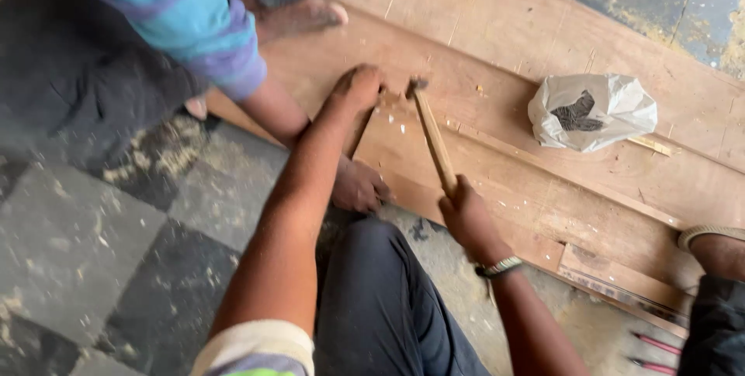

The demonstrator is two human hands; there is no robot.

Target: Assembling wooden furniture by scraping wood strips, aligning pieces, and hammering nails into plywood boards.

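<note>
Seen from above, a person sits on a tiled floor [93, 244] at the edge of a wide wooden board [543, 42] that lies flat on it. The right hand [466, 217] is clenched round the lower end of a hammer [433, 139] with a pale wooden handle. The handle slants up and to the left, and its dark metal head sits over the board, touching it or just above; the blur hides which. The left hand [358, 85] reaches forward with its fingers curled down onto the board just left of the hammer head. It seems to steady something small there, perhaps a nail, but nothing is visible between the fingers, so what they grasp cannot be told.

The work in hand looks like hammering at a spot on the board, at or near a strike. A next blow would call for the head to land squarely beside the left fingers without catching them.

The board is reddish-brown ply, scuffed and dusted with pale chips, with a thin strip [543, 162] lying across it.

A second person's hand [358, 186], below a blue and purple striped sleeve [194, 19], rests on the board's near edge, and their bare foot [303, 15] presses on the board further back. A crumpled white plastic bag [590, 112] with something dark inside sits on the board to the right. A sandalled foot [710, 236] shows at the right edge.
</note>
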